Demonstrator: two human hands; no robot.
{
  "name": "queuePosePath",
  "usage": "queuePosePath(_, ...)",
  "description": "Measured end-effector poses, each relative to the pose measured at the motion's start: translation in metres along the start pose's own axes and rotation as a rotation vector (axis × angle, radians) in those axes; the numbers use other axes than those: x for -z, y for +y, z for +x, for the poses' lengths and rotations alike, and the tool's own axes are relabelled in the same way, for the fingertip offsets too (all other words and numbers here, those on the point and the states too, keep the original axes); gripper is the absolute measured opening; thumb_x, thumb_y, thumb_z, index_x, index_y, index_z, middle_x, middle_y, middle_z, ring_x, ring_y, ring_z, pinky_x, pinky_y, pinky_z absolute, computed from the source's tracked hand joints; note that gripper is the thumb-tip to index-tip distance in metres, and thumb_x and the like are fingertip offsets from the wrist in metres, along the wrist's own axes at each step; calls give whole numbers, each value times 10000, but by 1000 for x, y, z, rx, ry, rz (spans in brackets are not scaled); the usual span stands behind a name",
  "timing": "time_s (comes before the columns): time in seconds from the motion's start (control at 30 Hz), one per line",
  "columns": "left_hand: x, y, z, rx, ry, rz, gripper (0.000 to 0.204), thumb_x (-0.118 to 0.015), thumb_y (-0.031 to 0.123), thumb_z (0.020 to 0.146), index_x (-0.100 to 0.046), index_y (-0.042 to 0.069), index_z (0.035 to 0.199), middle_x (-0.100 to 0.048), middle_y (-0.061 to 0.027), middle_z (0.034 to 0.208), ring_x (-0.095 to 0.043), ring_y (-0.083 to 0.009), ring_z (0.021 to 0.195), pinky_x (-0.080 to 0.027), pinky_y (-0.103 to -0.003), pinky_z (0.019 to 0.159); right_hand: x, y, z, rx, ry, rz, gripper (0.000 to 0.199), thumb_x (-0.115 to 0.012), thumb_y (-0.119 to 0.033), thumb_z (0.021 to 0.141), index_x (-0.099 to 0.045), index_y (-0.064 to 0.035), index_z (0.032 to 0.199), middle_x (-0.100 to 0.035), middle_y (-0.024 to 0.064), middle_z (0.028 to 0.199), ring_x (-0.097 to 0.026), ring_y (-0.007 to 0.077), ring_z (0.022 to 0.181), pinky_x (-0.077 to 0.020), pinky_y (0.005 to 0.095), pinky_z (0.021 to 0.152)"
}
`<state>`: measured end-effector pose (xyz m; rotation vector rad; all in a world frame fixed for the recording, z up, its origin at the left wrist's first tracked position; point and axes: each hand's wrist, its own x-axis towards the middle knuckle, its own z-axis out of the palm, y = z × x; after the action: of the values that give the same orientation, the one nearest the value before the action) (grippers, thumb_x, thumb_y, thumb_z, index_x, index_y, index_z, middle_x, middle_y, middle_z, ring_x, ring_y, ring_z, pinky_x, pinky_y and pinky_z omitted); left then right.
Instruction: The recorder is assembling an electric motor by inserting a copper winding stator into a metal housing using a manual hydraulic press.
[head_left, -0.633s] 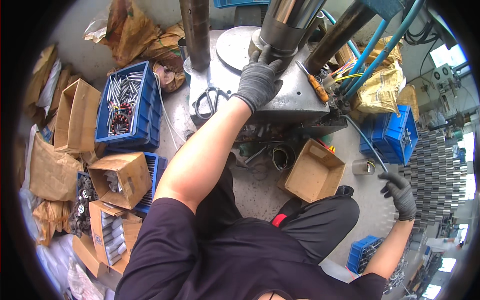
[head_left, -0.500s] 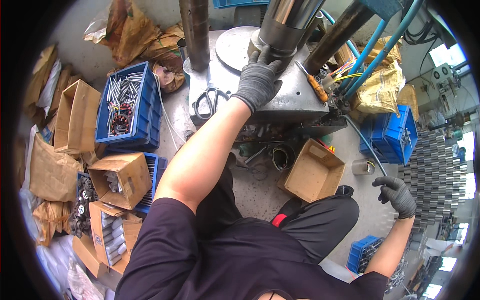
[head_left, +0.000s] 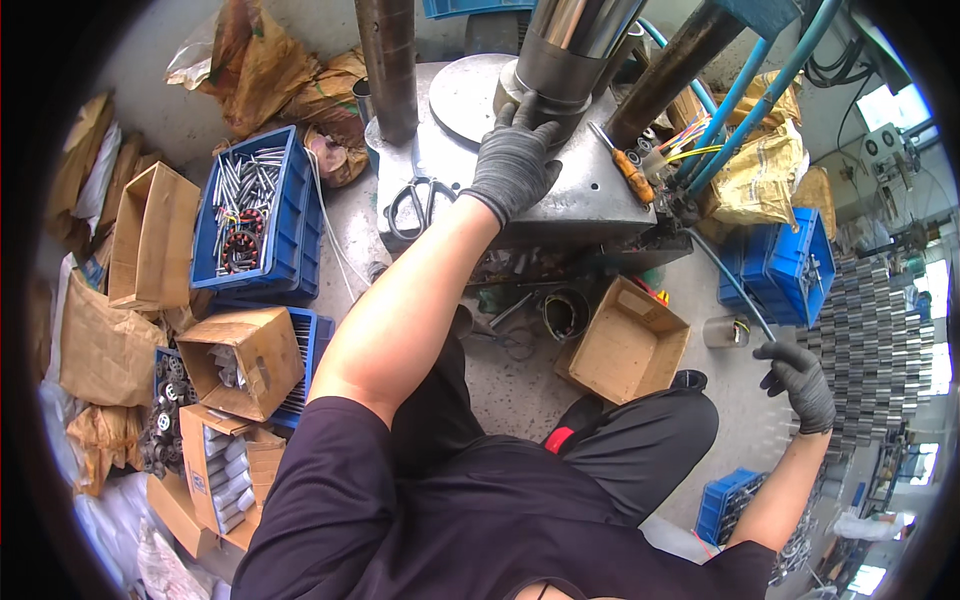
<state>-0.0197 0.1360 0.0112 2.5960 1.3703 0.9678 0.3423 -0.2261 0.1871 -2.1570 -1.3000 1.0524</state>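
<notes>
My left hand (head_left: 512, 168), in a grey knitted glove, reaches forward to a thick metal cylinder (head_left: 556, 85) on the press table (head_left: 590, 190). Its fingers are spread against the collar at the cylinder's lower end, not wrapped round it. Far to the right, my right hand (head_left: 802, 388), gloved in the same grey, has its fingers curled at the free end of a long thin lever (head_left: 735, 280) that slants down from the machine. The glove hides the lever's tip. A round metal plate (head_left: 462, 100) lies beside the cylinder.
Scissors (head_left: 420, 205) and an orange-handled screwdriver (head_left: 632, 172) lie on the press table. An open cardboard box (head_left: 640, 345) sits on the floor below. Blue crates (head_left: 300, 225) with metal pins stand at left. Steel columns (head_left: 388, 70) and blue hoses (head_left: 735, 110) flank the work.
My right hand has risen slightly, and its fingers have closed in at the lever's end. The lever's end has shifted up a little. My left hand stays against the collar.
</notes>
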Motion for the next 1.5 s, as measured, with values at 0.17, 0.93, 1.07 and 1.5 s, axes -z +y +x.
queuePosePath(0.17, 4, 4, -1, 27, -20, 3, 586, -782, 316, 832, -610, 182, 1376, -304, -241, 1636, -386, -493, 1442, -417, -540, 1146, 8, 18, 6, 156, 192, 68, 303, -588, -140, 1010, -674, -23, 1275, -742, 94, 1152, -696, 143, 786, -565, 275, 710)
queuePosePath(0.93, -2, 45, -26, -108, -196, -10, 351, -704, 289, 896, -704, 43, 1146, -688, -201, 1046, -632, -376, 1040, -520, -469, 919, 157, -96, 191, 262, 1096, -722, 666, -492, -670, 970, -715, -74, 1168, -707, 213, 1160, -651, 413, 1116, -496, 461, 969)
queuePosePath(1.07, -2, 48, -25, -36, -105, -10, 341, -679, 361, 912, -702, 33, 1002, -690, -202, 997, -649, -371, 1019, -536, -472, 893, 153, -111, 195, 124, 1109, -667, 512, -484, -548, 1023, -702, -147, 1255, -688, 216, 1202, -638, 414, 1121, -483, 472, 988)
queuePosePath(1.5, -17, 56, -25, -177, 9, 5, 150, -699, 175, 811, -686, 62, 909, -645, -216, 916, -636, -417, 862, -518, -515, 796, 170, -84, 236, 202, 1066, -851, 490, -444, -463, 1002, -750, -129, 1189, -719, 223, 1163, -688, 377, 1125, -529, 480, 980)
